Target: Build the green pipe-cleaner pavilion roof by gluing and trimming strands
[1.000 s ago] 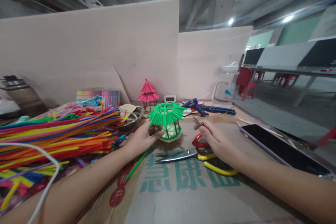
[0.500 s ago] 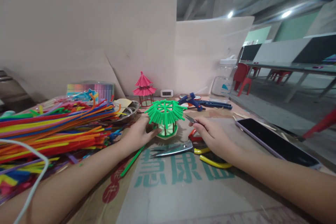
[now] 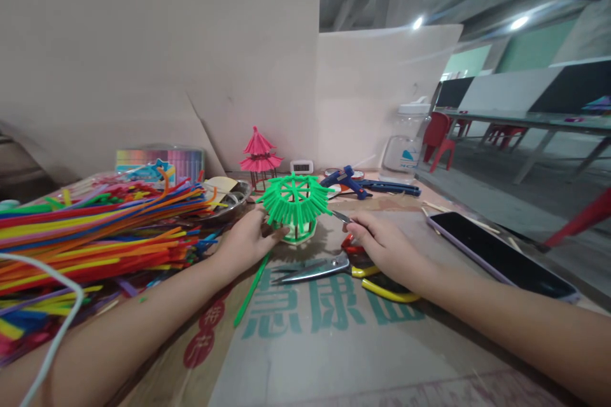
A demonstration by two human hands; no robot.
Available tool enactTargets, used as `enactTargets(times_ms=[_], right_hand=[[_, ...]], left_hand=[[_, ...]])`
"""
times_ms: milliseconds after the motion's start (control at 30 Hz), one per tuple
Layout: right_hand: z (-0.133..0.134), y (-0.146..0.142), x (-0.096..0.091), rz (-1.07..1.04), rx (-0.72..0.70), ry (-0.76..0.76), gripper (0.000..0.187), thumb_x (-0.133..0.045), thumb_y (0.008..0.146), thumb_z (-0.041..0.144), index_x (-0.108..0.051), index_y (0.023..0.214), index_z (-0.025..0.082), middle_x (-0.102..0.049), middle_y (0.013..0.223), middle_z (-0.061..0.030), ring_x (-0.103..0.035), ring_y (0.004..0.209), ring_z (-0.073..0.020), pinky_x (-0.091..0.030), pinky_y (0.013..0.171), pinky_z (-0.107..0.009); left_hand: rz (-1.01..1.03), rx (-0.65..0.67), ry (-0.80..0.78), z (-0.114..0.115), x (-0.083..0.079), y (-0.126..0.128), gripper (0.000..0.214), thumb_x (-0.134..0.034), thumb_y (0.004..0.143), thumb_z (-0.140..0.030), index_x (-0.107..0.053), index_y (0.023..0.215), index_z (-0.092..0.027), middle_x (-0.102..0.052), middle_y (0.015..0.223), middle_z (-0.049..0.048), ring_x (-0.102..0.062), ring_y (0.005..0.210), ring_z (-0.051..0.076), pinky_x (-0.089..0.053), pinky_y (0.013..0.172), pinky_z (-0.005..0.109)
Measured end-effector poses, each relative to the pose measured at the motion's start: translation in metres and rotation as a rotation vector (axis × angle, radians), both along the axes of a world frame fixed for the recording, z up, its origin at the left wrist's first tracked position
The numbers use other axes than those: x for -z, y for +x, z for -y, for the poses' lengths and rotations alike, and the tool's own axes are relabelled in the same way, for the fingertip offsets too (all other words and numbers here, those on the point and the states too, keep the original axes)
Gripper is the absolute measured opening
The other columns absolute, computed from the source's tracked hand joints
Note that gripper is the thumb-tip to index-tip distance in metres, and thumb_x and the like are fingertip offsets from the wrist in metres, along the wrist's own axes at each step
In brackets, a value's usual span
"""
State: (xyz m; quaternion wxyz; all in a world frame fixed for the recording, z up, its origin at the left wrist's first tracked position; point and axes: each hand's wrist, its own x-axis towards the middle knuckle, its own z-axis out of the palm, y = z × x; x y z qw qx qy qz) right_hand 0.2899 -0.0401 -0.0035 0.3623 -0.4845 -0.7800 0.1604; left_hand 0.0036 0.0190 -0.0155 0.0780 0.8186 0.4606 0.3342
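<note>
Shows a green toy pavilion (image 3: 296, 206), roughly upright, with a spoked, open-topped roof above brown posts; at its three o'clock, a pointed metal tool (image 3: 340, 217), tip toward ten o'clock.

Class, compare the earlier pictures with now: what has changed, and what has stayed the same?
The right hand has brought the pointed metal tool leftward, close to the roof edge of the green model. Nothing was let go; the left hand still holds the model, and the scissors still lie in front.
</note>
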Motion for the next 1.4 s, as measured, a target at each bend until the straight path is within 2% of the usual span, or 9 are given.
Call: enactTargets(times_ms=[300,600,733,1167,1400], right_hand=[[0.0009,-0.0014,-0.0028,0.006,-0.005,-0.015,0.026,-0.037,0.098,0.032,-0.054,0.081,0.021,-0.064,0.075,-0.0029,-0.058,0.071,-0.0197,-0.04,0.064,-0.03],[0.0021,-0.0019,-0.0041,0.003,-0.012,-0.03,0.027,-0.038,0.098,0.032,-0.051,0.076,0.022,-0.06,0.072,-0.0016,-0.056,0.068,-0.0184,-0.038,0.062,-0.029],[0.0009,-0.0018,-0.0035,-0.005,-0.014,-0.036,0.027,-0.037,0.098,0.033,-0.051,0.078,0.022,-0.061,0.074,-0.0023,-0.056,0.071,-0.0192,-0.039,0.065,-0.03],[0.0,-0.0015,-0.0025,-0.014,-0.007,-0.02,0.027,-0.037,0.096,0.035,-0.051,0.077,0.021,-0.061,0.073,-0.0032,-0.056,0.07,-0.02,-0.038,0.064,-0.031],[-0.0001,-0.0017,-0.0029,-0.044,-0.019,-0.033,0.028,-0.036,0.095,0.038,-0.055,0.084,0.02,-0.065,0.082,-0.0066,-0.06,0.075,-0.0217,-0.041,0.066,-0.032]], left_hand=[[0.0,0.021,-0.004,-0.0023,0.0028,-0.0014,0.042,-0.06,0.087,-0.054,-0.06,0.11,-0.019,-0.07,0.096,0.0072,-0.068,0.092,0.025,-0.054,0.081,0.037],[-0.014,-0.015,-0.026,0.0024,-0.0032,0.0017,0.044,-0.059,0.086,-0.057,-0.061,0.108,-0.019,-0.07,0.097,0.0073,-0.067,0.093,0.025,-0.053,0.081,0.036],[-0.025,-0.047,-0.04,0.0012,-0.0019,0.0008,0.045,-0.061,0.084,-0.057,-0.061,0.107,-0.019,-0.069,0.096,0.0076,-0.067,0.091,0.025,-0.053,0.08,0.035],[-0.047,-0.039,-0.029,-0.0015,0.0017,-0.0014,0.044,-0.059,0.086,-0.057,-0.06,0.108,-0.019,-0.069,0.098,0.0075,-0.067,0.089,0.024,-0.053,0.079,0.035],[-0.06,-0.038,-0.02,-0.001,0.0006,-0.0015,0.044,-0.059,0.086,-0.056,-0.06,0.109,-0.018,-0.069,0.098,0.0083,-0.067,0.089,0.025,-0.053,0.08,0.037]])
